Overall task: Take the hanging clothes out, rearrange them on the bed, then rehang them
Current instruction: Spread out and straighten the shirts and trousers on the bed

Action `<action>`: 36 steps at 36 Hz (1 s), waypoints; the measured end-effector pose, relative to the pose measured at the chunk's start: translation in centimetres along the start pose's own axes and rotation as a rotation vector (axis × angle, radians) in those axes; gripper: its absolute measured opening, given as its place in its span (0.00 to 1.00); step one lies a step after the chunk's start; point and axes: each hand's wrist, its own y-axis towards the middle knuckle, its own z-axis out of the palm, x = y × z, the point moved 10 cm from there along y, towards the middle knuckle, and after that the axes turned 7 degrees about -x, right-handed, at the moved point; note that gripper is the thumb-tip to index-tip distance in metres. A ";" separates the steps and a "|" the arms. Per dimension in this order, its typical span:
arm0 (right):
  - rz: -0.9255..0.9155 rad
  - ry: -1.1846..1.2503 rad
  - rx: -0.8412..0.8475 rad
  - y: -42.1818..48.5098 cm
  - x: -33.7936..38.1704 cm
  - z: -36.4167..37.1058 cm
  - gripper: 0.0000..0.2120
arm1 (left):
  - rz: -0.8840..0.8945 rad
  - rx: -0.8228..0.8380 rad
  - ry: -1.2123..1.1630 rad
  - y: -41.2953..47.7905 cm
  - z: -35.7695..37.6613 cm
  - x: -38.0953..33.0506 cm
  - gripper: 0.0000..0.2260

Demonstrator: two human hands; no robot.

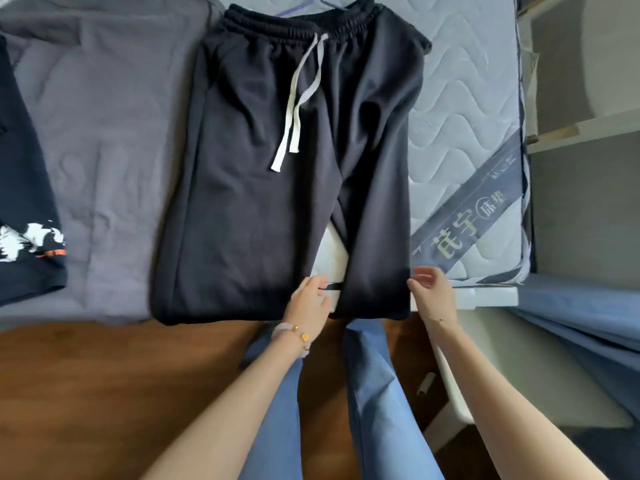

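Observation:
Dark sweatpants (pixel 263 188) with a white drawstring (pixel 294 109) lie flat on the bed, waistband at the far side and leg hems at the near edge. A purple hanger (pixel 322 3) peeks out above the waistband. My left hand (pixel 308 299) rests at the gap between the two legs, its fingers straight and touching the right leg's inner hem. At the outer edge of that same hem is my right hand (pixel 431 289), with relaxed fingers barely touching the cloth.
A grey garment (pixel 104 133) lies spread to the left, and a navy one with a white print (pixel 27 209) at the far left. The quilted mattress (pixel 464 109) carries a grey label band. Wooden floor (pixel 104 393) lies below; a blue curtain (pixel 571 327) and white shelves (pixel 588 129) stand right.

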 end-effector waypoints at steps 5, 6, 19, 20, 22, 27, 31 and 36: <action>-0.144 -0.001 0.098 0.4 2.1 0.2 0.11 | -0.165 -0.139 0.080 0.1 3.5 -2.2 0.11; -0.194 -0.038 0.102 0.3 2.8 0.2 0.11 | -0.177 -0.186 0.096 -0.1 3.5 -2.8 0.08; -0.002 -0.081 0.324 5.3 0.6 0.2 0.01 | -0.008 0.282 0.014 -3.7 12.6 -10.0 0.12; 0.033 -0.034 0.338 5.6 0.1 -0.2 0.01 | -0.060 0.170 -0.036 -2.7 11.4 -9.3 0.12; 0.138 0.089 0.405 5.7 -1.2 -0.2 0.04 | -0.171 -0.148 -0.073 -1.2 7.7 -7.6 0.11; 0.172 0.143 0.490 5.8 -2.0 0.0 0.06 | -0.477 -0.270 -0.159 1.6 5.7 -3.9 0.16; 0.104 0.032 0.557 5.3 -1.5 0.2 0.10 | -0.566 -0.136 -0.140 2.9 7.1 -3.7 0.21; -0.068 -0.038 0.516 6.0 -0.2 -1.7 0.11 | -0.466 -0.199 -0.118 3.1 5.8 -5.0 0.10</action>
